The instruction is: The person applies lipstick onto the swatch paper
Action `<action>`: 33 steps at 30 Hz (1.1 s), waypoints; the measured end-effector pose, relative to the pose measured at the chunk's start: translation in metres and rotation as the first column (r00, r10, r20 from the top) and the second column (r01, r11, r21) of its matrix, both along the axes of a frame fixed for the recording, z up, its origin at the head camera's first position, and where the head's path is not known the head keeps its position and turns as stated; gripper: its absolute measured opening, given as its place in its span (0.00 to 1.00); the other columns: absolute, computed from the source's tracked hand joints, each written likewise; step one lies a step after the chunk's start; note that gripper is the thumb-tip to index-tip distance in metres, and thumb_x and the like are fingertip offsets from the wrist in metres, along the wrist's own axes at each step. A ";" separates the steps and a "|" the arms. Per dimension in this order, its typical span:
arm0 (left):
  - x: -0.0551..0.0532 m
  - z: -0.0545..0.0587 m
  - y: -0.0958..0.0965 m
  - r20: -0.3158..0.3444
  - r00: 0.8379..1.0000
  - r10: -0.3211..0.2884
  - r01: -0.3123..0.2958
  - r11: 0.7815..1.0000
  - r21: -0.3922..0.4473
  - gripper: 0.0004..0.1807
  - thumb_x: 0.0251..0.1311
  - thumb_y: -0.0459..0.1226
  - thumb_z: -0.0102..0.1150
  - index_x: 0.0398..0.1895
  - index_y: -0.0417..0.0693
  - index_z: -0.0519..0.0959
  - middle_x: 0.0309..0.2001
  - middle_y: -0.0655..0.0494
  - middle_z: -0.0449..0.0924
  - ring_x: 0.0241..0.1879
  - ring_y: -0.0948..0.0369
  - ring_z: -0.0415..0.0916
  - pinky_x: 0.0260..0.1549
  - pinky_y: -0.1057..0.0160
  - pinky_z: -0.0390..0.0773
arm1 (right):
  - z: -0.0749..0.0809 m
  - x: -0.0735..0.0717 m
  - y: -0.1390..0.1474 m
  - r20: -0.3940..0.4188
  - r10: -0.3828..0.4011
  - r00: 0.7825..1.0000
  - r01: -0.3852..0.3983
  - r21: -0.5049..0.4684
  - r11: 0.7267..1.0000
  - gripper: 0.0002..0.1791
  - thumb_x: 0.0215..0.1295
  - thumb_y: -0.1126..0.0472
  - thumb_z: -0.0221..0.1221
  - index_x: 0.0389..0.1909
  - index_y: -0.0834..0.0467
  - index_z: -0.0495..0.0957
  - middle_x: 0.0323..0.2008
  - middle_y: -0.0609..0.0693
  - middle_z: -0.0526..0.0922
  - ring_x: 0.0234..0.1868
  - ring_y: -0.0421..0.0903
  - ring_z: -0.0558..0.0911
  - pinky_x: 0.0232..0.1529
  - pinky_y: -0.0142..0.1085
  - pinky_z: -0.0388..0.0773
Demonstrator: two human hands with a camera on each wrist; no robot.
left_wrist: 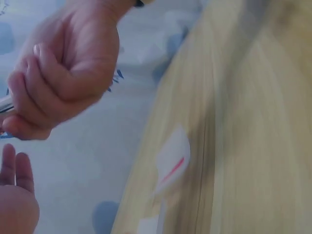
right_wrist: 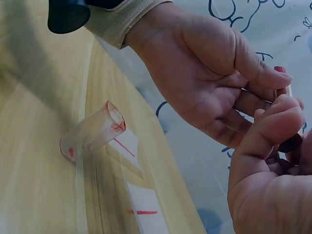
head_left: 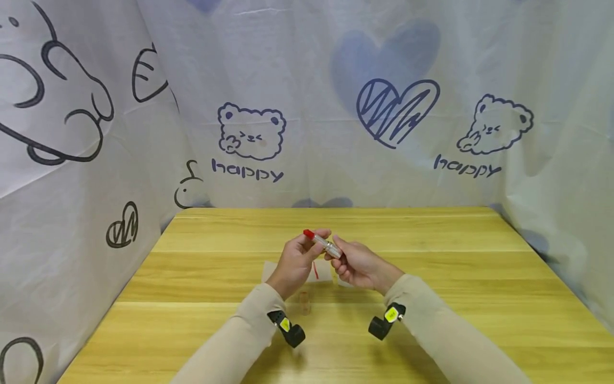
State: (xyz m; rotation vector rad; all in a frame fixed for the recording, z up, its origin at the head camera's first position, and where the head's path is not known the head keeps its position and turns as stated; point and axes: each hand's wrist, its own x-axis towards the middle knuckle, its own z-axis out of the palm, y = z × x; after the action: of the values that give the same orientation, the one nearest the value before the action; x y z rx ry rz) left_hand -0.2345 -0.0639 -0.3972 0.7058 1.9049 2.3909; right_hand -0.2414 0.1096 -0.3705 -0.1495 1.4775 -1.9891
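A lipstick (head_left: 328, 246) with its red tip (head_left: 308, 233) exposed is held at a slant above the table in the head view. My left hand (head_left: 295, 262) pinches its upper part between thumb and fingers. My right hand (head_left: 363, 264) grips the silver base. In the right wrist view the red tip (right_wrist: 280, 69) shows by the left thumb, while fingers hide much of the tube. The clear cap (right_wrist: 92, 132), smeared red inside, stands upright on the table. Behind it lie white paper pieces (right_wrist: 144, 204) with red strokes.
The wooden table (head_left: 216, 266) spans the lower head view. White printed cloth (head_left: 312, 133) hangs behind it and along the left and right sides. A black camera (head_left: 293, 335) is strapped to the left wrist and another (head_left: 380, 327) to the right.
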 end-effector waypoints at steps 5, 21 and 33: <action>0.001 -0.002 0.007 0.065 0.997 0.030 -0.043 0.976 0.215 0.21 0.58 0.41 0.64 0.49 0.35 0.79 0.49 0.49 0.78 0.46 0.61 0.74 0.50 0.65 0.72 | 0.000 0.000 -0.002 -0.022 -0.049 0.999 0.048 -0.038 0.998 0.28 0.77 0.43 0.39 0.32 0.60 0.75 0.16 0.43 0.71 0.14 0.31 0.68 0.13 0.20 0.66; 0.012 0.023 0.024 0.301 0.852 0.428 -0.457 0.889 0.032 0.16 0.58 0.36 0.68 0.21 0.48 0.69 0.30 0.57 0.72 0.31 0.62 0.69 0.27 0.67 0.69 | -0.014 0.004 -0.002 -0.738 -0.200 0.644 0.366 0.069 0.928 0.12 0.60 0.69 0.65 0.43 0.69 0.76 0.39 0.57 0.81 0.42 0.46 0.81 0.43 0.35 0.80; 0.013 0.025 0.014 0.254 0.897 0.362 -0.362 0.931 -0.048 0.11 0.61 0.38 0.66 0.32 0.44 0.73 0.29 0.59 0.76 0.32 0.63 0.74 0.25 0.67 0.71 | -0.013 0.003 0.001 -0.724 -0.176 0.667 0.375 0.123 0.919 0.14 0.60 0.67 0.66 0.44 0.67 0.77 0.39 0.57 0.80 0.42 0.49 0.80 0.42 0.35 0.80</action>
State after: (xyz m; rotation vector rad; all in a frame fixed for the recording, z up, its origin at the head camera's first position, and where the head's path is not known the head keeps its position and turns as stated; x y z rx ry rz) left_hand -0.2216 -0.0497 -0.3720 0.0223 2.0680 2.5231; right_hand -0.2388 0.1105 -0.3832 -0.6720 2.3682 -2.0434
